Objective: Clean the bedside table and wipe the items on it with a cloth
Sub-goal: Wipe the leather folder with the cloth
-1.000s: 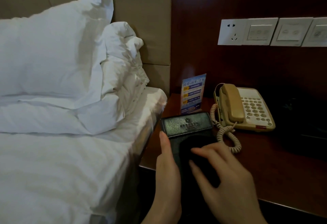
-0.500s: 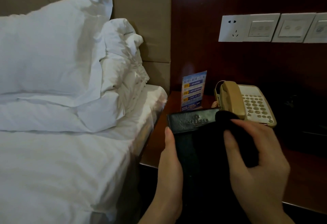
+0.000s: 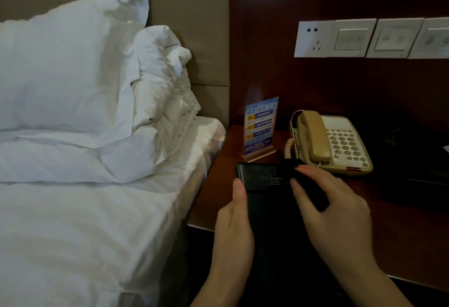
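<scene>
I'm in a hotel bedroom: white pillows [image 3: 73, 71] against a padded headboard [image 3: 189, 27] at ten o'clock, a corded desk phone [image 3: 330, 141] and a printed notice stand [image 3: 260, 129] on the wooden bedside table [image 3: 401, 234] at one o'clock, wall switch panels [image 3: 371, 38] above.

I see a beige telephone [image 3: 332, 141] on the dark reddish-brown surface [image 3: 401, 234]. The folder [image 3: 262, 175] is black, the sign [image 3: 260, 128] blue with yellow. Pillows [image 3: 73, 68] are white.

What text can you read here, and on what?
"01", "02", "03": yellow tags down the sign.
Sign's Chinese headline and blue rows: too blurred to read.
Stamped print on the black folder: too faint.
Phone keys and wall switch icons: too small.
</scene>
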Demonstrator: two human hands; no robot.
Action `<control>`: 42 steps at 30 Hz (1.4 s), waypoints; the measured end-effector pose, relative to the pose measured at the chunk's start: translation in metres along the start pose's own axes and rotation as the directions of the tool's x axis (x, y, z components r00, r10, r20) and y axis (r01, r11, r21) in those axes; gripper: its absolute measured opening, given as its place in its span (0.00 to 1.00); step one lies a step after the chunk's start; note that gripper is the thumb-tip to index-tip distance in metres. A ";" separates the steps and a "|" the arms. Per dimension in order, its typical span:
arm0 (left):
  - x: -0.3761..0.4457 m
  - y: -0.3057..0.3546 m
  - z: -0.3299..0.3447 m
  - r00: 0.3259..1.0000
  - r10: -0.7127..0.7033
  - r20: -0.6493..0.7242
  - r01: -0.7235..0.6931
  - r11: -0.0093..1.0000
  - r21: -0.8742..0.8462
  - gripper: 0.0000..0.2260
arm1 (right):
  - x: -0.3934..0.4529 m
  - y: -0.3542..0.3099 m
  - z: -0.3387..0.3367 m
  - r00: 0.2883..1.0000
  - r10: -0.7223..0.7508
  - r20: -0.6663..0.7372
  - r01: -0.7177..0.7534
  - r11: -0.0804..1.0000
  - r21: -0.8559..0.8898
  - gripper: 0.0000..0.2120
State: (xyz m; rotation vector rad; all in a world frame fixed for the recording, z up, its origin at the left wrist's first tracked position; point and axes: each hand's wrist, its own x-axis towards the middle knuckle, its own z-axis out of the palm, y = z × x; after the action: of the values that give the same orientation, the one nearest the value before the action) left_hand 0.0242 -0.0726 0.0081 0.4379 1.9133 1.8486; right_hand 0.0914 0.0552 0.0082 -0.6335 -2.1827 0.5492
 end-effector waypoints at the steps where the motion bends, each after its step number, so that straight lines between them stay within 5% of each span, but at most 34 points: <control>1: 0.003 -0.002 0.000 0.999 0.024 0.025 -0.024 0.999 -0.028 0.14 | -0.002 -0.001 0.000 1.000 -0.015 0.014 0.015 1.000 -0.003 0.17; 7: 0.000 -0.003 0.008 0.996 0.054 0.067 -0.051 0.997 -0.058 0.14 | -0.022 -0.019 0.006 0.957 -0.281 0.069 0.276 0.959 0.067 0.16; 14: 0.006 -0.005 0.000 0.999 0.038 -0.001 -0.038 0.990 -0.138 0.21 | -0.005 0.001 0.002 0.999 -0.037 -0.015 0.037 0.999 -0.001 0.17; 21: 0.001 -0.007 0.012 0.999 0.047 -0.013 -0.048 0.993 -0.111 0.20 | -0.022 -0.017 0.010 0.975 -0.221 0.036 0.218 0.973 0.079 0.14; 25: -0.001 0.003 0.005 0.998 0.040 0.038 -0.035 0.991 -0.132 0.21 | -0.005 -0.008 0.001 0.997 -0.082 -0.011 0.082 0.993 0.088 0.13; 30: 0.002 -0.003 0.002 0.995 0.069 0.075 -0.066 0.997 -0.051 0.24 | -0.001 -0.008 -0.002 0.994 0.027 0.102 -0.043 0.986 0.161 0.16; 35: -0.001 -0.008 0.006 0.993 0.073 0.097 -0.077 0.996 0.046 0.25 | -0.008 -0.010 0.000 0.985 -0.105 0.136 0.070 0.968 0.242 0.07; 38: -0.001 -0.007 0.006 0.994 0.066 0.092 -0.066 0.998 -0.001 0.23 | -0.004 -0.006 0.004 0.985 -0.164 0.059 0.154 0.977 0.148 0.08; 42: 0.001 -0.007 0.002 0.991 0.082 0.108 -0.081 0.997 -0.018 0.25 | 0.005 -0.001 0.001 0.998 -0.042 0.046 0.031 0.976 0.215 0.08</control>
State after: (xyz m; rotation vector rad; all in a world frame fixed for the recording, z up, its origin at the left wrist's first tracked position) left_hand 0.0254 -0.0707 0.0011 0.6081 1.8343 1.8479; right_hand 0.0876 0.0575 0.0114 -0.4669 -2.1395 0.7758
